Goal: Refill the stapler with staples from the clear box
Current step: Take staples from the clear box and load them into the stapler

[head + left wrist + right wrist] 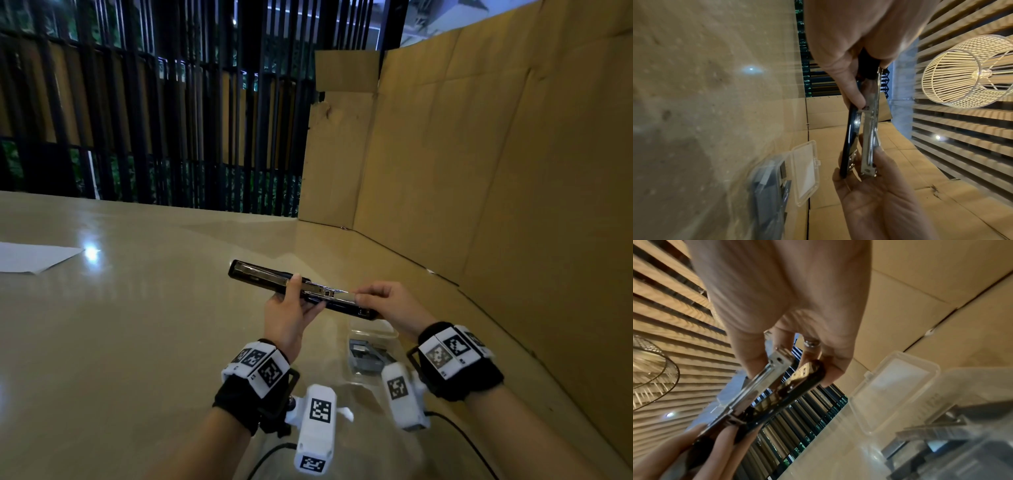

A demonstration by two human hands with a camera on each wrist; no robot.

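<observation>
The black stapler (260,275) is held above the table, swung open nearly flat, its silver magazine (869,134) facing up. My left hand (294,301) grips it at the middle, thumb on top and fingers underneath. My right hand (368,296) pinches the magazine and base at the right end (777,369). I cannot tell whether a staple strip lies under those fingertips. The clear box (373,346) stands open on the table below my right hand, with grey staple strips (931,430) inside and its lid (805,170) flipped back.
A cardboard wall (496,171) closes off the right side and the far right corner. A white sheet of paper (30,257) lies at the far left of the glossy table (154,325). Dark slatted railing (154,120) runs behind the table.
</observation>
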